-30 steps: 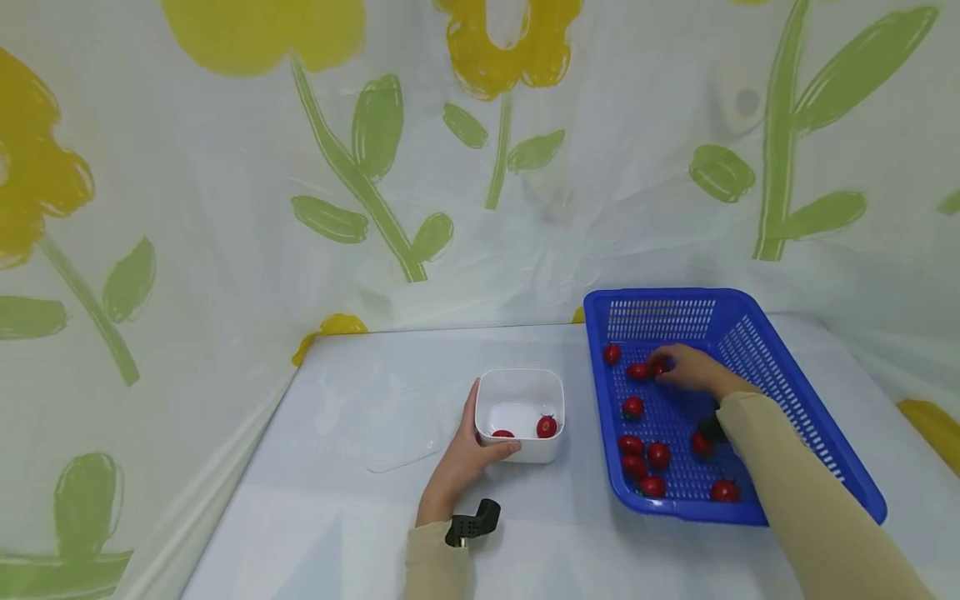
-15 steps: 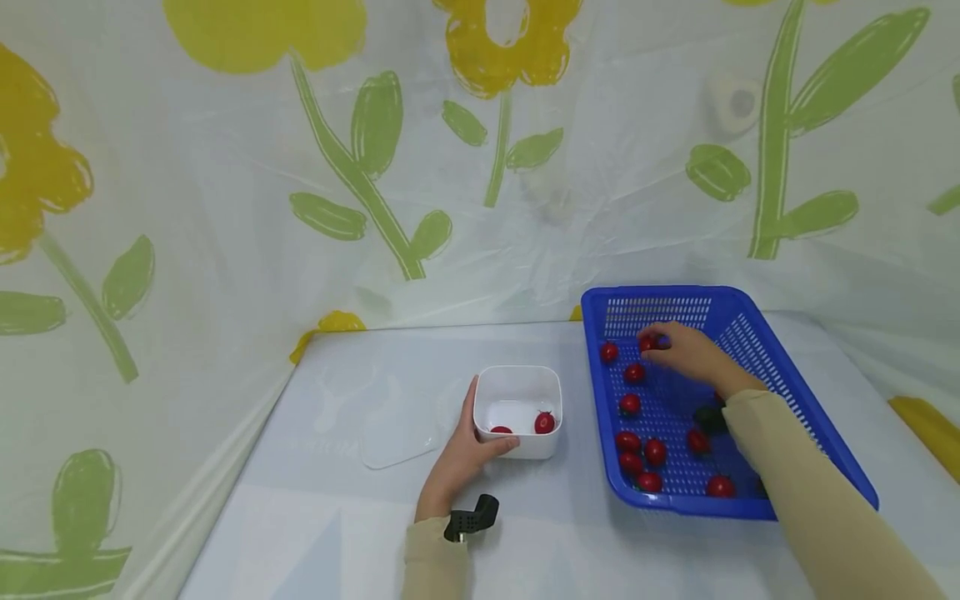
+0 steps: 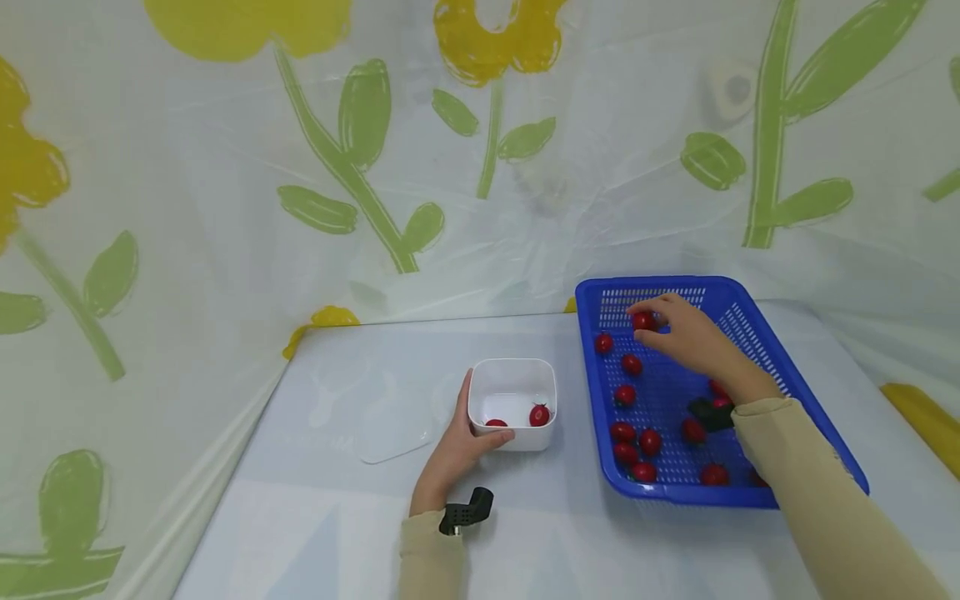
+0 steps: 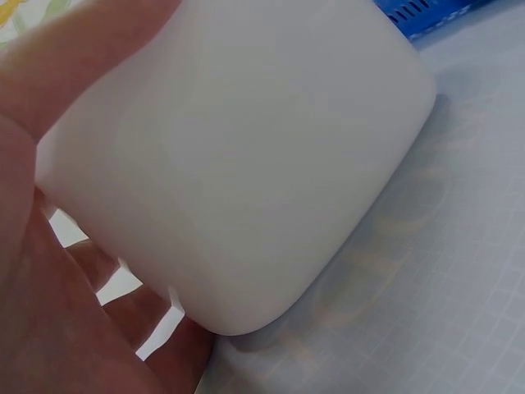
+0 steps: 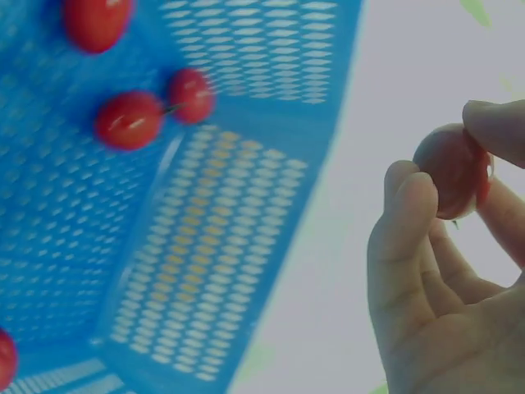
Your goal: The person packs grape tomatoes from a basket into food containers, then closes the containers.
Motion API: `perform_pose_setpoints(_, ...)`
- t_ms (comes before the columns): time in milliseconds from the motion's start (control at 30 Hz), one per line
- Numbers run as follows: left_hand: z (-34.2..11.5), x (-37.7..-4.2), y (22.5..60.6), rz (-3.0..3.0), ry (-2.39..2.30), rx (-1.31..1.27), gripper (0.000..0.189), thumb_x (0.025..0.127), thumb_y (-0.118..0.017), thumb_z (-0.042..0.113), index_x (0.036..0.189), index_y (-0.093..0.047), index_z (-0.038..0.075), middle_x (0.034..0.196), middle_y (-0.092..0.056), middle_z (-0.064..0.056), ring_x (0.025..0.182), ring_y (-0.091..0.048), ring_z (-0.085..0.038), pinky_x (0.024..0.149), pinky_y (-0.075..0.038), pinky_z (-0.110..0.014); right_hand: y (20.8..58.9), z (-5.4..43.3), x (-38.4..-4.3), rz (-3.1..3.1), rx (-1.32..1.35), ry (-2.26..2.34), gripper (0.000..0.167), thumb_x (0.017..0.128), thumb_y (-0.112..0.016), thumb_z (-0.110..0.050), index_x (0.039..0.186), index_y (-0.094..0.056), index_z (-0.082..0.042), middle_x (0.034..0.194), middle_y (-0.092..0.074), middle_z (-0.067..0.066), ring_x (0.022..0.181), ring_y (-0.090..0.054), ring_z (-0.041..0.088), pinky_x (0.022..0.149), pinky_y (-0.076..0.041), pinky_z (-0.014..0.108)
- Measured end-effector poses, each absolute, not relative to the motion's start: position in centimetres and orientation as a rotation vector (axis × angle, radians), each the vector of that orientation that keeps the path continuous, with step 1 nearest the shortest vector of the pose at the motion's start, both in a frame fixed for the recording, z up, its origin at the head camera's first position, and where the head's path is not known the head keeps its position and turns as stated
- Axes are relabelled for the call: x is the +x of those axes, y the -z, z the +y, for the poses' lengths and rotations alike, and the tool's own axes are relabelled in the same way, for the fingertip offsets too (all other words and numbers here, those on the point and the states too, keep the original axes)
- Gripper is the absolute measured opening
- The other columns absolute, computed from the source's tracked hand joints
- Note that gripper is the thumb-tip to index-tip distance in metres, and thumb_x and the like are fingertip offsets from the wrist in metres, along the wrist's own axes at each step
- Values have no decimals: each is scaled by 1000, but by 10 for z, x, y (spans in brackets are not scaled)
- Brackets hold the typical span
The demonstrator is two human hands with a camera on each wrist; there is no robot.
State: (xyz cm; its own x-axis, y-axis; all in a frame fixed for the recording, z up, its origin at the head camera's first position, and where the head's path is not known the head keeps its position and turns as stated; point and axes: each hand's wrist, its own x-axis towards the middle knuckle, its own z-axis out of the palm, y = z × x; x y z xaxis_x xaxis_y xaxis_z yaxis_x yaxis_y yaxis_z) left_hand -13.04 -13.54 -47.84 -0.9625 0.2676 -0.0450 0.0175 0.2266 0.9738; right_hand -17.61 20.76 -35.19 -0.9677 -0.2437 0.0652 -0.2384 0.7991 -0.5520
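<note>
My left hand grips a white square container at its left side, thumb across the near wall and fingers along the far left. Inside the container lie two cherry tomatoes, one in the right corner and another partly hidden behind the near wall. In the left wrist view the container's wall fills most of the picture. Over the far part of the blue basket, my right hand pinches a cherry tomato between thumb and fingertips, raised above the basket floor.
Several cherry tomatoes are scattered in the basket, mostly along its left side and near end. A clear flat lid lies left of the container. Behind the table hangs a flower-printed sheet.
My right hand has lifted a cherry tomato from the basket floor and moved it up towards the far side. My left hand keeps its grip on the container. The head view has shifted slightly.
</note>
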Motion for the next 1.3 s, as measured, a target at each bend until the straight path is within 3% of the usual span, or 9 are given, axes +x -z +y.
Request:
perform_pose_setpoints(400, -137, -131, 477, 2278, -1846, 266, 102, 68, -77, 35, 137, -4, 48, 135, -31, 4, 115, -35, -19, 96, -28, -44, 320, 184, -136, 2991, -382, 1144, 47, 86, -53, -44, 126, -48, -19, 124, -47, 6, 105, -50, 28, 81, -42, 52)
perform_pose_setpoints(700, -138, -131, 476, 2281, -1845, 278, 103, 68, -77, 34, 139, -4, 45, 135, -31, 4, 114, -36, -18, 96, -27, -42, 326, 152, -112, 2997, -382, 1385, 40, 85, -59, -32, 122, -52, -20, 123, -46, 3, 103, -51, 22, 81, -46, 45)
perform_pose_setpoints(1000, -134, -129, 478, 2293, -1803, 295, 102, 69, -76, 37, 139, -2, 44, 137, -29, 2, 114, -36, -20, 93, -31, -43, 342, 126, -86, 3012, -383, 1602, 38, 86, -60, -24, 123, -52, -24, 121, -48, -3, 95, -48, 13, 72, -46, 19)
perform_pose_setpoints(1300, -137, -128, 480, 2319, -1803, 255, 101, 67, -76, 38, 138, -4, 46, 135, -30, 6, 114, -36, -18, 94, -30, -44, 363, 101, -88, 2822, -283, 1838, 40, 83, -63, -30, 122, -53, -27, 116, -51, -5, 97, -52, 13, 70, -49, 28)
